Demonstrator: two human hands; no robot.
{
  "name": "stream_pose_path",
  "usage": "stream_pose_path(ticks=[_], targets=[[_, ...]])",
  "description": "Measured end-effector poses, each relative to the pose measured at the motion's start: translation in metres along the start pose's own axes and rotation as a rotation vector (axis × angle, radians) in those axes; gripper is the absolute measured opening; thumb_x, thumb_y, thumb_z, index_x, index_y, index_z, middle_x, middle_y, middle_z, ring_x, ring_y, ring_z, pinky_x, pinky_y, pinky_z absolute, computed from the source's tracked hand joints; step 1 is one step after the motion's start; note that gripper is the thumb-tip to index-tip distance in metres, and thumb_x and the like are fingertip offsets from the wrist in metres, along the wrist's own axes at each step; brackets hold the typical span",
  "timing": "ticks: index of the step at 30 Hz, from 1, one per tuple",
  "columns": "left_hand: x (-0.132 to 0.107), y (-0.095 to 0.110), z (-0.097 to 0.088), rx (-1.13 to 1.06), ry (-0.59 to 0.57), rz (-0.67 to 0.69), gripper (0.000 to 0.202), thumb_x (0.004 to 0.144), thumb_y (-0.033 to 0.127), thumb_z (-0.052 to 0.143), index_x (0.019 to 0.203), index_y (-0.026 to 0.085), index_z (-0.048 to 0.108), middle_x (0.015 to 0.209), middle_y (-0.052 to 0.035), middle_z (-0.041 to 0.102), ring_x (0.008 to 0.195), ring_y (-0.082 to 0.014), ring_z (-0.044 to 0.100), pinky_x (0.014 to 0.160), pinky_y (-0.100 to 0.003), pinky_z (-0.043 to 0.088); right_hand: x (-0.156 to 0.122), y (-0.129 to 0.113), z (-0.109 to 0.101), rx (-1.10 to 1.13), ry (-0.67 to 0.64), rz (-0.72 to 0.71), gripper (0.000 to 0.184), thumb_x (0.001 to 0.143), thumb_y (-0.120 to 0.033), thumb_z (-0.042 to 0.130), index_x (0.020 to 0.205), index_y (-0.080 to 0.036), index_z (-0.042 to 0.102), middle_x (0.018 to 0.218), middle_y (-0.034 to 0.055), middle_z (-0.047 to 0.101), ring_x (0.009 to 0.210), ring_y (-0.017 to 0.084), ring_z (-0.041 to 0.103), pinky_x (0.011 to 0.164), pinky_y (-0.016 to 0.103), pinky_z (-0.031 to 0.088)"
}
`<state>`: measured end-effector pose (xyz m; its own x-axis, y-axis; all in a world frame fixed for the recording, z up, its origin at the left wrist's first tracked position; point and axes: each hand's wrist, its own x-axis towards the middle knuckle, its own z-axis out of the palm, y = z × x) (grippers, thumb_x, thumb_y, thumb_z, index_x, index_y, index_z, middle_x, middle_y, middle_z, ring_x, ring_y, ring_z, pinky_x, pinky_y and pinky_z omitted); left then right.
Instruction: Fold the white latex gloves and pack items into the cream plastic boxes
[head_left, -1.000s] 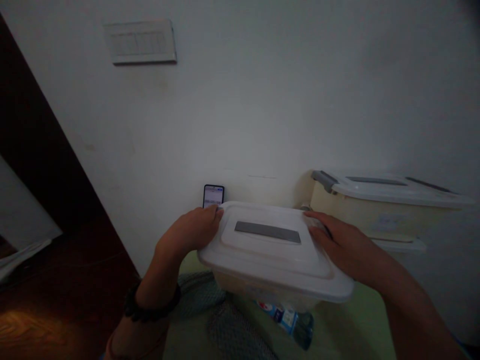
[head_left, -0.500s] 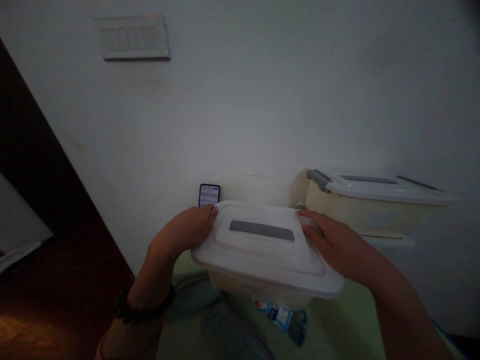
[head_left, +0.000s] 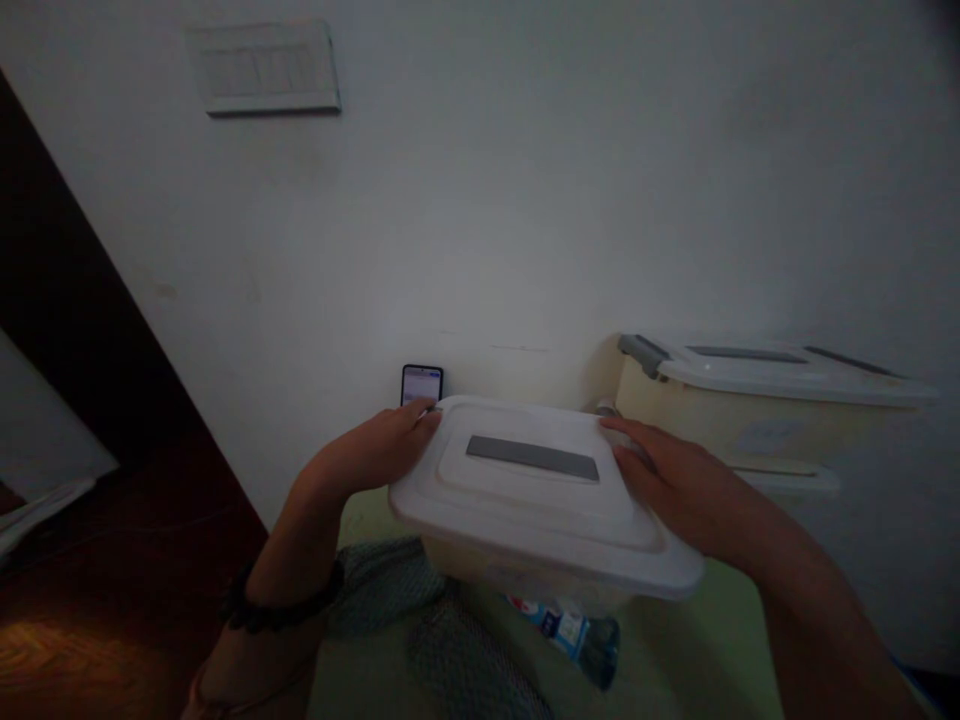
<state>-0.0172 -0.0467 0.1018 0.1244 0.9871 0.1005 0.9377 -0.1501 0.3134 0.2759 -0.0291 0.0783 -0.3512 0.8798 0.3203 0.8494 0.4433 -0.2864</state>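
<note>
A lidded storage box [head_left: 536,510] with a white lid, a grey strip on top and a cream body is gripped between both my hands. My left hand [head_left: 386,445] closes on its left rim, thumb on the lid's edge. On the opposite rim, my right hand [head_left: 667,475] is wrapped around the side, its thumb along the lid. Under the box lie a bottle [head_left: 574,635] with a blue and white label, partly covered, and a dark patterned cloth item [head_left: 465,650]. Behind my left hand a phone [head_left: 421,383] leans on the wall.
At the right, a second lidded box [head_left: 750,410] with grey latches rests on another white lid [head_left: 787,482]. The green tabletop [head_left: 690,650] lies below. A white switch panel [head_left: 262,70] is on the wall; dark reddish floor [head_left: 150,560] shows at left.
The box, still held in both hands, has shifted very slightly right in the view. The camera view has also moved a little. My grip looks the same.
</note>
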Motion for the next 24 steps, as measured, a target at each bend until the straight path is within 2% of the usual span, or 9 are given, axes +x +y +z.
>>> stream_pose_path(ticks=[6,10,13,16,20,24], targets=[[-0.001,0.003,0.0,0.002,-0.092,-0.095,0.066,0.089,0.049,0.022,0.136,0.004,0.037,0.133,-0.0218,0.051,0.119,-0.0305,0.052,0.101,-0.041,0.038,0.0,-0.003,-0.005,0.008,-0.022,0.031,0.049,0.089,-0.033,0.029,0.124,-0.011,0.055,0.123,0.0145,0.061,0.112,0.028,0.059,0.097,0.045,0.044],[0.0,0.0,0.001,0.039,-0.099,-0.054,0.064,0.09,0.042,0.017,0.136,0.003,0.038,0.14,-0.0185,0.044,0.127,-0.0272,0.044,0.107,-0.038,0.031,-0.002,0.006,-0.011,0.116,-0.053,0.035,0.043,0.09,-0.033,0.03,0.119,-0.017,0.057,0.118,0.0102,0.065,0.11,0.027,0.061,0.095,0.043,0.046],[0.001,-0.003,0.002,0.068,-0.087,-0.052,0.064,0.089,0.041,0.017,0.135,0.004,0.041,0.139,-0.0163,0.046,0.126,-0.0274,0.046,0.107,-0.039,0.032,-0.004,0.011,-0.015,0.196,-0.085,0.021,0.044,0.092,-0.042,0.029,0.116,-0.02,0.058,0.123,0.0082,0.062,0.115,0.026,0.057,0.1,0.043,0.042],[0.002,-0.003,0.002,0.079,-0.077,-0.054,0.064,0.089,0.041,0.017,0.134,0.004,0.042,0.138,-0.0156,0.047,0.125,-0.0273,0.047,0.107,-0.038,0.034,-0.005,0.006,-0.014,0.271,-0.134,0.031,0.052,0.093,-0.051,0.023,0.116,-0.021,0.058,0.13,0.0075,0.057,0.121,0.025,0.051,0.105,0.046,0.036],[0.003,-0.001,0.001,0.103,-0.102,-0.059,0.065,0.089,0.041,0.015,0.133,0.002,0.043,0.138,-0.0175,0.048,0.124,-0.0275,0.048,0.106,-0.038,0.034,-0.004,-0.003,-0.007,0.287,-0.145,0.053,0.058,0.093,-0.054,0.021,0.124,-0.018,0.055,0.136,0.008,0.051,0.131,0.025,0.04,0.112,0.046,0.026],[0.003,0.0,0.0,0.144,-0.108,-0.034,0.064,0.09,0.04,0.015,0.131,0.004,0.046,0.136,-0.017,0.049,0.122,-0.0278,0.05,0.105,-0.04,0.034,-0.002,-0.005,-0.005,0.265,-0.173,0.072,0.062,0.09,-0.059,0.024,0.128,-0.019,0.053,0.136,0.009,0.051,0.13,0.027,0.041,0.111,0.05,0.026]])
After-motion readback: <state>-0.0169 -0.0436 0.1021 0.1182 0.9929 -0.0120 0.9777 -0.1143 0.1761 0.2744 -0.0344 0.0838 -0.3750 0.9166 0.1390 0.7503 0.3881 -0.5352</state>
